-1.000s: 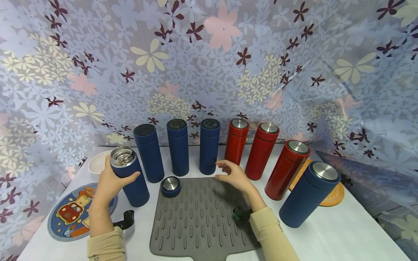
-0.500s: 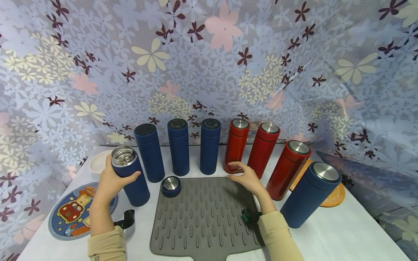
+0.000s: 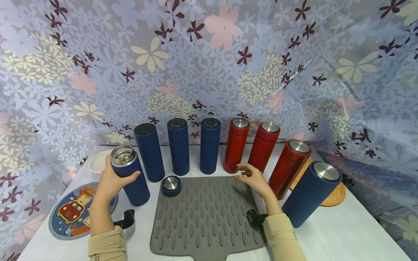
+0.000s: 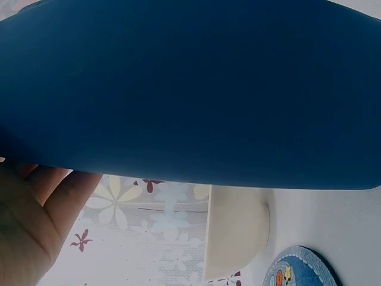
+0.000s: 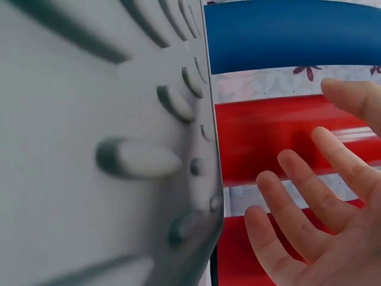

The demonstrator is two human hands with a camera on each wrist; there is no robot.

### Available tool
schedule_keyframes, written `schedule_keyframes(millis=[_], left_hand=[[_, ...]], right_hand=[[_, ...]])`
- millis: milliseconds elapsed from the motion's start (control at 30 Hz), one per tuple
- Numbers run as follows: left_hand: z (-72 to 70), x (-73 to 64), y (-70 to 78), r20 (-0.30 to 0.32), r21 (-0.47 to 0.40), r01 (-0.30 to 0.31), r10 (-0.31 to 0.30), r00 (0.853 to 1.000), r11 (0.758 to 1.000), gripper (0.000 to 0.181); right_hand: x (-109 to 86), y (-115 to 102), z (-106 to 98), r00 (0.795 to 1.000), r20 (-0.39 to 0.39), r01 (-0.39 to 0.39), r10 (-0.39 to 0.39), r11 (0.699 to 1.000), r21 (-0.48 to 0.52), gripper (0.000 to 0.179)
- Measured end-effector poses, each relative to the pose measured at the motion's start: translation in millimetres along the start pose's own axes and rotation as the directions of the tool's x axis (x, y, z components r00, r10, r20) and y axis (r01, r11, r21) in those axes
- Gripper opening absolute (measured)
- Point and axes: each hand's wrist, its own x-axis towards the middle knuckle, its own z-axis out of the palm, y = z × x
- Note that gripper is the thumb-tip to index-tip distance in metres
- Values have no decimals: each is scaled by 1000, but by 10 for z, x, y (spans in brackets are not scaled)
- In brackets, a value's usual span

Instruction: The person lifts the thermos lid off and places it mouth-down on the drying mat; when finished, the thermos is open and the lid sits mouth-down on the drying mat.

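Note:
On the left of the head view, my left hand (image 3: 110,183) grips the upper part of a lidless blue thermos (image 3: 135,190), which stands upright on the table. Its bare steel threaded neck shows above my thumb. The left wrist view is mostly filled by this blue thermos (image 4: 190,95), with my fingers (image 4: 71,199) reaching behind its edge. A blue lid with a steel top (image 3: 171,185) lies on the mat's far left corner. My right hand (image 3: 256,179) hovers over the mat's far right part, near the red thermoses, fingers loosely spread and holding nothing.
Several lidded blue thermoses (image 3: 177,148) and red thermoses (image 3: 236,146) stand in an arc behind the grey ribbed mat (image 3: 205,217). Another blue thermos (image 3: 308,195) stands at the right, before an orange plate (image 3: 334,194). A white bowl (image 3: 97,163) and a cartoon placemat (image 3: 73,212) are at the left.
My right hand has moved to the right across the mat, from before the rightmost back blue thermos to before the red ones. My left hand and its thermos stay put.

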Motion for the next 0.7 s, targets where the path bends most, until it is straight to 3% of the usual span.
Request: schedule_keyframes(millis=[467, 700], left_hand=[[-16, 3, 3, 6, -24, -10, 10, 1000, 1000, 98], [-10, -13, -17, 3, -43, -1, 1, 1000, 999, 100]], right_hand=[[-36, 99, -72, 999, -5, -53, 52, 998, -18, 50], [-156, -133, -57, 997, 21, -78, 78, 997, 3, 49]])
